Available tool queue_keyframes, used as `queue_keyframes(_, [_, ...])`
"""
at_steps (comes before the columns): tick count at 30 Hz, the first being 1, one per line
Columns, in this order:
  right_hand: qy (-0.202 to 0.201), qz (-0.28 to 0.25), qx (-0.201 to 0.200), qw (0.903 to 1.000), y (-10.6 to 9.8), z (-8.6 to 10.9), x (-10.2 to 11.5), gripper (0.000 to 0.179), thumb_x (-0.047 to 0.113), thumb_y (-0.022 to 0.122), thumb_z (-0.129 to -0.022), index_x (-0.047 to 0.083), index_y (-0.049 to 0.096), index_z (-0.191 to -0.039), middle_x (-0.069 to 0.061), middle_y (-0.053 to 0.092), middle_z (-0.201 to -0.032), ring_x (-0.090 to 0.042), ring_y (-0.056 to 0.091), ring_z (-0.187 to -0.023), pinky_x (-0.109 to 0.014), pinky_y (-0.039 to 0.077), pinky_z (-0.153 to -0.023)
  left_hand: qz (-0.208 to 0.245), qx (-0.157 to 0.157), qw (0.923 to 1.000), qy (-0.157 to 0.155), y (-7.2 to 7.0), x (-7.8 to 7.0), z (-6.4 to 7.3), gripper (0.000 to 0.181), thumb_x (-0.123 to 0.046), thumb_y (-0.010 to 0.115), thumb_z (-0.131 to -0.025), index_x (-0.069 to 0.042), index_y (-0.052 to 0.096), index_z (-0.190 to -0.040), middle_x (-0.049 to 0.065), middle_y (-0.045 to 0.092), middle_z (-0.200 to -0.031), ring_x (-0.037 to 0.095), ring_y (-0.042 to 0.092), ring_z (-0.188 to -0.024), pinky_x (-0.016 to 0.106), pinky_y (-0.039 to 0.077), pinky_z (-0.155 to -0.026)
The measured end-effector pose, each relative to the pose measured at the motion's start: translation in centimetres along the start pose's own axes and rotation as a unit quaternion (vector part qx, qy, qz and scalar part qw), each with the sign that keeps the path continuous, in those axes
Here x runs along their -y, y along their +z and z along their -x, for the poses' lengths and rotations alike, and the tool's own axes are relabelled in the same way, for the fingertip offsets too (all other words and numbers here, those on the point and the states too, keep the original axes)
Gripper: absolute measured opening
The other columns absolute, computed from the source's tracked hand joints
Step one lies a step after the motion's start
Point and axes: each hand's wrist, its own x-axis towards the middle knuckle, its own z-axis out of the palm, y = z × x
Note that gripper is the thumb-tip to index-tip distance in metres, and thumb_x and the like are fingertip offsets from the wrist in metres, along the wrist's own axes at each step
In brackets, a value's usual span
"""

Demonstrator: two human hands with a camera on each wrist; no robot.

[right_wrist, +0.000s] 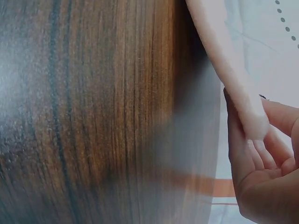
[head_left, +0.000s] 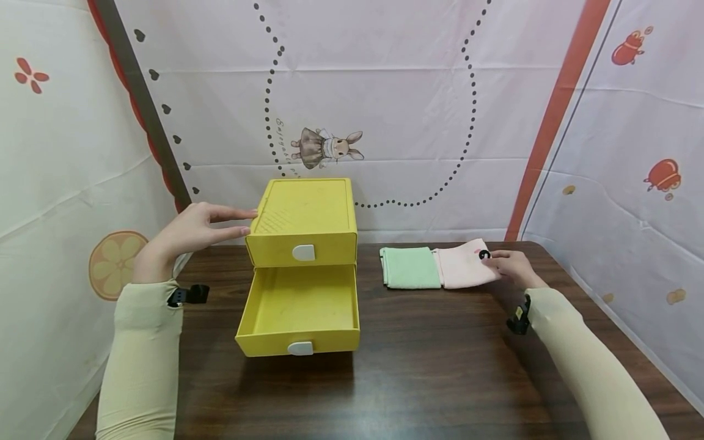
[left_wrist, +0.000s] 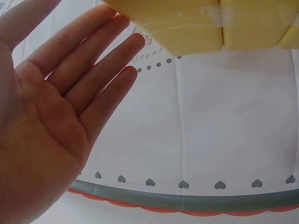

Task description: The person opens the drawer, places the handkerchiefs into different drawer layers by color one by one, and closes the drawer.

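A yellow two-drawer box [head_left: 308, 205] stands left of centre, its lower drawer [head_left: 302, 299] pulled out with only the bare bottom showing inside. Straight fingers of my left hand [head_left: 184, 235] reach the box's upper left edge; the left wrist view shows the palm [left_wrist: 46, 107] and fingertips right at the yellow side. On the right, my right hand [head_left: 514, 267] pinches the outer edge of a folded pink cloth [head_left: 464, 266], tilted up at that side. A small round black piece [head_left: 484, 254] is at the fingertips. Beside the pink cloth lies a folded green cloth [head_left: 411, 267].
Both drawers have white pull tabs [head_left: 304, 252]. The dark wooden table [head_left: 429, 366] is bounded by a printed white curtain [head_left: 385, 110] at the back and both sides. The lower drawer juts toward the table's front.
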Motion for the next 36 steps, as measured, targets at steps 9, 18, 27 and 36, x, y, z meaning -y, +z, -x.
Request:
queue_keyframes(9, [-0.006, -0.003, -0.008, 0.9999, -0.1, 0.7, 0.1, 0.06, 0.032, 0.062, -0.091, -0.005, 0.046, -0.136, -0.004, 0.058, -0.102, -0.004, 0.055, -0.072, -0.024, 0.052, -0.068, 0.001, -0.002, 1.0, 0.005, -0.1, 0.0, 0.0, 0.045, -0.053, 0.065, -0.084, -0.031, 0.065, -0.123, 0.002, 0.064, -0.124, 0.023, 0.059, -0.114, 0.052, 0.048, -0.091])
queue_keyframes(18, [-0.023, -0.011, -0.012, 0.9996, -0.6, 1.3, 0.5, 0.059, 0.032, 0.062, -0.092, -0.005, 0.047, -0.135, -0.002, 0.059, -0.1, -0.002, 0.057, -0.072, -0.029, 0.054, -0.073, -0.002, -0.003, 1.0, 0.003, -0.1, 0.0, 0.0, 0.046, -0.054, 0.064, -0.084, -0.03, 0.064, -0.124, 0.003, 0.064, -0.124, 0.024, 0.06, -0.113, 0.053, 0.048, -0.09])
queue_keyframes(27, [-0.019, -0.027, -0.007, 0.9994, -1.0, 2.0, 1.0, 0.062, 0.033, 0.061, -0.092, -0.005, 0.043, -0.139, -0.017, 0.051, -0.126, 0.003, 0.058, -0.074, -0.029, 0.055, -0.081, -0.005, -0.002, 1.0, 0.001, -0.1, -0.1, 0.1, 0.045, -0.054, 0.065, -0.084, -0.031, 0.065, -0.123, 0.003, 0.064, -0.124, 0.023, 0.06, -0.112, 0.052, 0.048, -0.09])
queue_keyframes(36, [-0.019, -0.037, -0.005, 0.9991, -1.4, 3.0, 0.8, 0.065, 0.033, 0.06, -0.093, -0.006, 0.04, -0.14, -0.019, 0.049, -0.126, 0.003, 0.058, -0.074, -0.034, 0.054, -0.085, -0.002, -0.002, 1.0, 0.005, -0.1, -0.2, 0.1, 0.044, -0.052, 0.065, -0.084, -0.032, 0.065, -0.123, 0.002, 0.065, -0.123, 0.022, 0.06, -0.111, 0.052, 0.048, -0.089])
